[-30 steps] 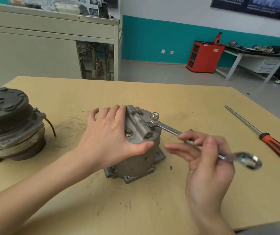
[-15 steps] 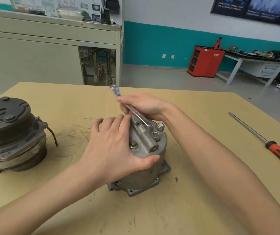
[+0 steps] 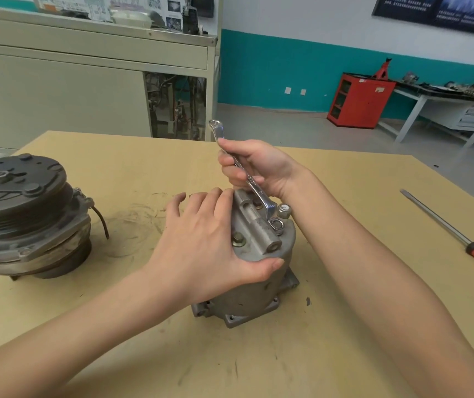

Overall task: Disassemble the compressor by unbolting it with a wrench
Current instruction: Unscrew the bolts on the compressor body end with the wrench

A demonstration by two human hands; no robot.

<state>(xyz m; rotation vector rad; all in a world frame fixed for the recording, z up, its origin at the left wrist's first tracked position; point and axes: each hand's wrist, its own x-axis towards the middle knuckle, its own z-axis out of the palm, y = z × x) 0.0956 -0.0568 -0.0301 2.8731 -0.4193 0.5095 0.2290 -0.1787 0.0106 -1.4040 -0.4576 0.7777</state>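
A grey cast compressor body (image 3: 254, 285) stands upright on the wooden table (image 3: 345, 354), mid-frame. My left hand (image 3: 201, 248) wraps its top from the left, thumb on the front edge, fingers over the cover. My right hand (image 3: 254, 168) grips a silver combination wrench (image 3: 254, 186) behind the compressor. The wrench's lower ring end sits on a bolt (image 3: 277, 224) at the top right of the cover; its other end points up and away. A second bolt (image 3: 237, 239) shows beside my left hand, and a raised bolt (image 3: 284, 210) stands behind the wrench head.
The detached clutch and pulley unit (image 3: 23, 216) stands at the table's left edge. A screwdriver (image 3: 456, 237) with an orange and black handle lies at the right. Beyond the table are a beige cabinet (image 3: 86, 90), a red cabinet (image 3: 359, 100) and a workbench (image 3: 445, 104).
My right hand swung the wrench from pointing right towards me to pointing up and away behind the compressor, its ring end staying on the bolt. My left hand kept holding the body.
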